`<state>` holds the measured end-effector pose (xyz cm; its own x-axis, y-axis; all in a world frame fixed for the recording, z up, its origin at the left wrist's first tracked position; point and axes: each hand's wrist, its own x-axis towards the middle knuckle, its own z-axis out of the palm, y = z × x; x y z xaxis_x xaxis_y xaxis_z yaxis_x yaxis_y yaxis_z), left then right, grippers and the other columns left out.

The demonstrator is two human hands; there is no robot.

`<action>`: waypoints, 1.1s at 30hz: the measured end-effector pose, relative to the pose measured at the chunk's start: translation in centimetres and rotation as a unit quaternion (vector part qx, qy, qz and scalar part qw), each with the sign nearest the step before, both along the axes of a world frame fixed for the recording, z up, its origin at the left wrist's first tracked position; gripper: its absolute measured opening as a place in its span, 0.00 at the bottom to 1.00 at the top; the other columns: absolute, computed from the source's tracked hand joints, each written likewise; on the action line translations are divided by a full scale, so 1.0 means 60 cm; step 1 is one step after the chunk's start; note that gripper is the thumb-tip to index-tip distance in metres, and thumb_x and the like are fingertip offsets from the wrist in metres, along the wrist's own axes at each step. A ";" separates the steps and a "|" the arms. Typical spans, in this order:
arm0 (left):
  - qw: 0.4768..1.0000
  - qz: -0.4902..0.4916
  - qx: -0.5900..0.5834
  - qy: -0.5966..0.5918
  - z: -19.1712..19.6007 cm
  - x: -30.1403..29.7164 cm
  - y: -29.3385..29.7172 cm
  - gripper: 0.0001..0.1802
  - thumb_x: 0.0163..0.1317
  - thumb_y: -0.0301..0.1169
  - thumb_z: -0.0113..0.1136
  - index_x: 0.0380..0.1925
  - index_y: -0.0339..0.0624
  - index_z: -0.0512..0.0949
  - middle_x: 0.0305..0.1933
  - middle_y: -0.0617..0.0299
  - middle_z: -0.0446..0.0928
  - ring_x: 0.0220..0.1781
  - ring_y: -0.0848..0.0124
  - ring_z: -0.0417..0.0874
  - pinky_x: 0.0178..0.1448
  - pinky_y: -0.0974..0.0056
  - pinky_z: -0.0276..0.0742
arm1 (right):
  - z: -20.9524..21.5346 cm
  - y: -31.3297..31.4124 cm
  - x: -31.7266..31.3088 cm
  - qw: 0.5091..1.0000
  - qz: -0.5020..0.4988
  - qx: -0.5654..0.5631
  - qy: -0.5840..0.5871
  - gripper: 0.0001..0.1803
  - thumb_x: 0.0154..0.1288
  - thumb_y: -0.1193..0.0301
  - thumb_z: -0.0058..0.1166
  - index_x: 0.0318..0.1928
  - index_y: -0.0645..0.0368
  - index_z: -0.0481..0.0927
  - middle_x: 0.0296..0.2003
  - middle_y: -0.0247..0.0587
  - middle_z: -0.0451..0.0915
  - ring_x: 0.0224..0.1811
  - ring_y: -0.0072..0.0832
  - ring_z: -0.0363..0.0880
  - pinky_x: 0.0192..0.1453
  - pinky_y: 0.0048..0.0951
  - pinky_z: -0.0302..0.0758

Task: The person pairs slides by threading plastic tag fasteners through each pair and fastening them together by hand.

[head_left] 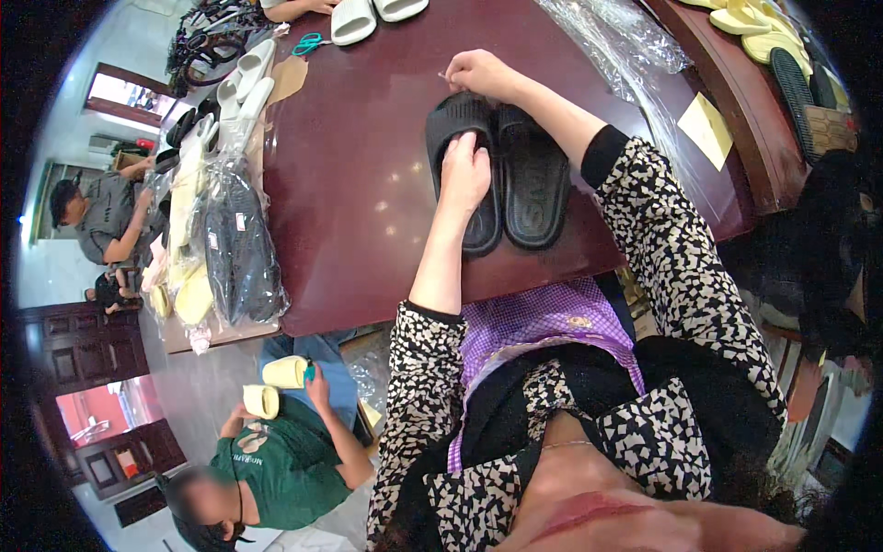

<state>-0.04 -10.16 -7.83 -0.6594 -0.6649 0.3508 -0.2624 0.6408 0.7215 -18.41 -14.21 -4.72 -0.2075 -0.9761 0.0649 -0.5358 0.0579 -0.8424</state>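
A pair of black slide sandals lies side by side on the dark red table, toes pointing away from me. My left hand reaches into the left slide sandal, its fingers closed at the strap's edge and partly hidden there. The right slide sandal lies against it, its insole facing up and its front partly behind my right forearm. Just beyond the left sandal's toe is my right hand, fingers pinched together; anything between the fingertips is too small to make out.
Clear plastic bags and a yellow paper lie at the right. Wrapped black slides cover the left side. Teal scissors and light slides sit at the far edge. A person in green holds yellow slides nearby.
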 end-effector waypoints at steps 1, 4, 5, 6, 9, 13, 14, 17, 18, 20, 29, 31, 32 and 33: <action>0.999 0.005 0.038 0.022 0.003 0.009 0.006 0.12 0.57 0.26 0.51 0.40 0.32 0.73 0.39 0.46 0.75 0.40 0.58 0.77 0.46 0.60 0.72 | 0.000 0.007 0.000 0.997 0.011 -0.046 -0.058 0.07 0.58 0.75 0.50 0.35 0.65 0.78 0.28 0.38 0.80 0.31 0.24 0.77 0.39 0.26 0.74; 0.982 0.000 0.158 0.107 0.049 0.031 0.024 0.12 0.58 0.26 0.54 0.42 0.32 0.75 0.38 0.53 0.77 0.37 0.67 0.78 0.42 0.66 0.73 | -0.001 0.031 -0.015 0.976 0.024 -0.140 -0.168 0.07 0.59 0.75 0.49 0.36 0.63 0.79 0.30 0.37 0.80 0.35 0.24 0.78 0.43 0.26 0.74; 0.957 0.004 0.239 0.165 0.064 0.043 0.025 0.13 0.59 0.26 0.56 0.42 0.32 0.75 0.36 0.56 0.78 0.34 0.73 0.77 0.40 0.69 0.74 | 0.004 0.044 -0.005 0.973 0.049 -0.146 -0.170 0.06 0.61 0.75 0.48 0.36 0.63 0.77 0.31 0.36 0.79 0.36 0.23 0.77 0.44 0.25 0.73; 0.957 0.006 0.240 0.163 0.077 0.048 0.018 0.13 0.59 0.26 0.56 0.42 0.32 0.75 0.36 0.56 0.78 0.34 0.73 0.77 0.40 0.69 0.74 | 0.008 0.058 0.004 0.970 0.074 -0.153 -0.172 0.06 0.62 0.76 0.47 0.37 0.63 0.76 0.31 0.34 0.78 0.37 0.21 0.76 0.45 0.23 0.72; 0.961 0.049 0.159 0.220 0.100 0.040 -0.015 0.12 0.59 0.25 0.57 0.43 0.33 0.77 0.37 0.64 0.78 0.37 0.79 0.76 0.42 0.74 0.72 | 0.025 0.096 0.029 0.963 0.100 -0.167 -0.188 0.05 0.64 0.77 0.46 0.37 0.63 0.75 0.32 0.33 0.77 0.38 0.19 0.74 0.46 0.21 0.71; 0.941 0.013 0.275 0.197 0.094 0.018 -0.049 0.11 0.58 0.25 0.59 0.42 0.34 0.77 0.34 0.65 0.79 0.35 0.78 0.76 0.39 0.73 0.71 | 0.035 0.133 0.060 0.949 0.106 -0.180 -0.236 0.05 0.64 0.77 0.46 0.36 0.63 0.75 0.31 0.32 0.77 0.38 0.18 0.74 0.46 0.20 0.70; 0.916 -0.024 0.336 0.218 0.094 0.014 -0.051 0.11 0.57 0.25 0.59 0.41 0.35 0.78 0.34 0.64 0.79 0.34 0.78 0.76 0.39 0.73 0.70 | 0.034 0.141 0.066 0.945 0.106 -0.181 -0.251 0.04 0.64 0.77 0.47 0.36 0.63 0.75 0.31 0.32 0.77 0.38 0.18 0.74 0.46 0.20 0.70; 0.848 -0.100 0.455 0.253 0.085 0.004 -0.057 0.10 0.57 0.25 0.60 0.40 0.36 0.78 0.35 0.63 0.79 0.33 0.77 0.76 0.37 0.73 0.69 | 0.029 0.155 0.074 0.936 0.100 -0.180 -0.286 0.05 0.63 0.77 0.47 0.37 0.63 0.76 0.31 0.31 0.77 0.37 0.18 0.74 0.45 0.20 0.71; 0.839 -0.110 0.464 0.262 0.078 0.002 -0.059 0.10 0.57 0.25 0.60 0.39 0.36 0.78 0.35 0.62 0.79 0.32 0.76 0.76 0.37 0.72 0.69 | 0.025 0.157 0.075 0.931 0.096 -0.177 -0.305 0.05 0.63 0.78 0.47 0.37 0.63 0.76 0.30 0.31 0.77 0.36 0.18 0.74 0.44 0.19 0.71; 0.820 -0.128 0.482 0.281 0.064 -0.002 -0.064 0.09 0.57 0.25 0.60 0.38 0.36 0.78 0.35 0.61 0.79 0.31 0.75 0.76 0.37 0.72 0.69 | 0.019 0.161 0.075 0.925 0.091 -0.174 -0.326 0.05 0.63 0.78 0.48 0.37 0.63 0.76 0.30 0.30 0.77 0.36 0.17 0.74 0.44 0.19 0.71; 0.784 -0.132 0.503 0.339 0.058 -0.004 -0.061 0.06 0.57 0.23 0.59 0.35 0.34 0.78 0.34 0.59 0.80 0.26 0.78 0.75 0.29 0.74 0.69 | 0.020 0.168 0.076 0.957 -0.024 -0.158 -0.244 0.05 0.61 0.78 0.50 0.37 0.63 0.78 0.28 0.29 0.76 0.30 0.15 0.71 0.35 0.17 0.70; 0.791 -0.134 0.502 0.323 0.057 -0.001 -0.061 0.06 0.57 0.22 0.58 0.34 0.34 0.78 0.33 0.58 0.80 0.25 0.78 0.75 0.27 0.75 0.69 | 0.018 0.165 0.080 0.958 -0.045 -0.155 -0.236 0.05 0.60 0.78 0.51 0.37 0.63 0.77 0.28 0.28 0.75 0.29 0.14 0.70 0.34 0.17 0.69; 0.794 -0.135 0.501 0.316 0.057 0.002 -0.061 0.05 0.57 0.22 0.58 0.34 0.34 0.77 0.32 0.58 0.80 0.24 0.77 0.75 0.26 0.75 0.69 | 0.018 0.164 0.084 0.959 -0.041 -0.151 -0.236 0.05 0.60 0.78 0.51 0.37 0.63 0.77 0.28 0.28 0.75 0.29 0.14 0.70 0.34 0.17 0.69; 0.793 -0.131 0.502 0.320 0.057 0.004 -0.061 0.05 0.57 0.22 0.58 0.34 0.34 0.77 0.32 0.58 0.80 0.24 0.77 0.75 0.26 0.75 0.69 | 0.018 0.165 0.088 0.962 -0.056 -0.166 -0.211 0.05 0.59 0.78 0.52 0.37 0.63 0.77 0.28 0.29 0.75 0.29 0.14 0.70 0.34 0.17 0.69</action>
<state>0.19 -13.80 -4.38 -0.7216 -0.6906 0.0486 0.4095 -0.3692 0.8343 -13.12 -4.31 -3.63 -0.3861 -0.8865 0.2552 -0.1473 -0.2138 -0.9657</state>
